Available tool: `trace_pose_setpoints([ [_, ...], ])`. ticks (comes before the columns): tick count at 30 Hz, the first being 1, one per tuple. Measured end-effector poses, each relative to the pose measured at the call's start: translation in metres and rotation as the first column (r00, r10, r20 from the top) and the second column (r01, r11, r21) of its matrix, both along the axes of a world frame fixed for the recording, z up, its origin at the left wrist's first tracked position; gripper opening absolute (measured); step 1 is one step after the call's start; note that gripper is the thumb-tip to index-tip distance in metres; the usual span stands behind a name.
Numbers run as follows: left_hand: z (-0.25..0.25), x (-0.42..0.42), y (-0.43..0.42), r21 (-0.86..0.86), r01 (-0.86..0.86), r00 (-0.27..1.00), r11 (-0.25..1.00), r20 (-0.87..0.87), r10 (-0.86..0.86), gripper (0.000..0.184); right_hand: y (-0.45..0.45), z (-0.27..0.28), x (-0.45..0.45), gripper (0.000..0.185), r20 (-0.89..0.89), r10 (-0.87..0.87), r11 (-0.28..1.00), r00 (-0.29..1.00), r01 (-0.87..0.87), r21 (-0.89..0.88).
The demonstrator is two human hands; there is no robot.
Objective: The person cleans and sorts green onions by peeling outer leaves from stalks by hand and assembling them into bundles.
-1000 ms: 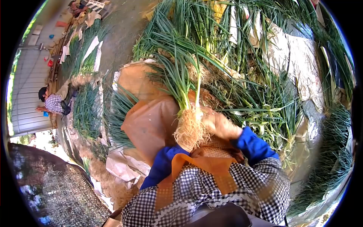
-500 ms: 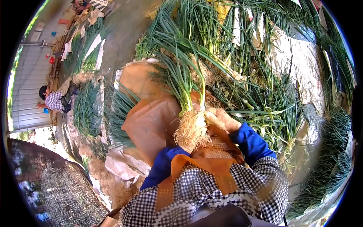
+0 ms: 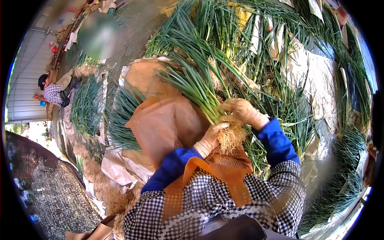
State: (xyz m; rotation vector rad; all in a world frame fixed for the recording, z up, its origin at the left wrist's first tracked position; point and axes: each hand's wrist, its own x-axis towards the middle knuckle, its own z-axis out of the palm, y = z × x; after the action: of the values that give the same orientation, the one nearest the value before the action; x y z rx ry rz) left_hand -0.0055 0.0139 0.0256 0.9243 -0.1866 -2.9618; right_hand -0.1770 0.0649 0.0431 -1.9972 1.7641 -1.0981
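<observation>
A bunch of green onions (image 3: 203,95) lies tilted over my lap, its leaves pointing up and to the left. Wrapped round its white lower end is my left hand (image 3: 211,139), with the pale stringy roots (image 3: 232,138) hanging out beside the thumb. My right hand (image 3: 241,111) is closed at the right side of the stalks, just above the roots. Its fingers pinch there, and a thin stalk rises behind them; the fingertips are partly hidden. Under the bunch, a brown plastic apron (image 3: 160,124) covers my lap.
Heaps of green onions (image 3: 224,34) lie ahead, with more along the right edge (image 3: 346,160). A pale sack (image 3: 310,76) is spread at the right. Another bundle (image 3: 124,116) sits left of the apron. Farther left, a person (image 3: 54,92) in a checked shirt works beside onion rows.
The bunch has swung from nearly upright to leaning left, and its roots have shifted right. My left hand has come into view at its base; my right hand has moved up.
</observation>
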Motion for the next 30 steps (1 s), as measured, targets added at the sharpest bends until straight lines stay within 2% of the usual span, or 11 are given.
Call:
trace_pose_setpoints([
  [3,-0.012,0.006,-0.001,-0.195,0.018,0.999,0.981,0.054,-0.008,0.027,-0.014,-0.007,0.001,0.020,0.062,0.301,0.949,0.952,-0.293,-0.116],
  [5,-0.025,0.011,-0.006,-0.258,-0.018,0.996,0.966,-0.084,-0.004,0.028,0.019,0.031,0.003,0.026,0.839,0.099,0.878,0.534,-0.444,0.180],
  [9,0.008,0.003,-0.012,0.082,0.012,0.994,0.997,-0.106,-0.003,0.028,0.095,0.034,-0.045,0.018,0.919,0.361,0.831,0.156,-0.502,-0.241],
  [11,0.000,0.007,-0.022,0.205,-0.029,0.980,0.978,-0.186,0.068,0.034,0.103,0.026,-0.039,0.023,0.619,-0.402,0.871,0.674,0.073,0.486],
  [13,0.017,0.010,-0.033,0.201,-0.105,0.964,0.974,-0.222,0.149,0.036,0.097,-0.022,-0.039,0.038,-0.026,-0.572,0.780,0.820,0.553,0.294],
  [15,0.069,0.009,-0.049,0.225,-0.151,0.931,0.963,-0.295,0.215,0.039,0.058,0.012,-0.024,0.057,0.667,-0.421,0.907,0.614,0.296,0.300],
  [21,0.221,0.003,-0.059,0.398,-0.275,0.757,0.875,-0.472,0.452,0.048,-0.081,0.063,0.056,0.043,0.208,0.010,0.876,0.978,0.092,-0.473],
  [23,0.250,0.010,-0.067,0.425,-0.208,0.655,0.881,-0.609,0.448,0.045,-0.106,-0.015,0.050,0.031,-0.160,-0.115,0.943,0.980,0.057,-0.327],
  [25,0.276,0.021,-0.065,0.406,-0.204,0.573,0.891,-0.688,0.445,0.047,-0.099,-0.060,0.021,0.022,-0.216,-0.065,0.870,0.974,0.161,0.466],
  [29,0.288,0.028,-0.066,0.337,-0.243,0.558,0.909,-0.718,0.416,0.047,-0.058,-0.012,0.002,0.015,-0.092,-0.229,0.914,0.969,0.247,0.322],
  [30,0.288,0.027,-0.065,0.322,-0.251,0.568,0.913,-0.715,0.408,0.048,-0.079,-0.001,0.005,0.020,0.103,-0.294,0.885,0.950,0.311,-0.347],
])
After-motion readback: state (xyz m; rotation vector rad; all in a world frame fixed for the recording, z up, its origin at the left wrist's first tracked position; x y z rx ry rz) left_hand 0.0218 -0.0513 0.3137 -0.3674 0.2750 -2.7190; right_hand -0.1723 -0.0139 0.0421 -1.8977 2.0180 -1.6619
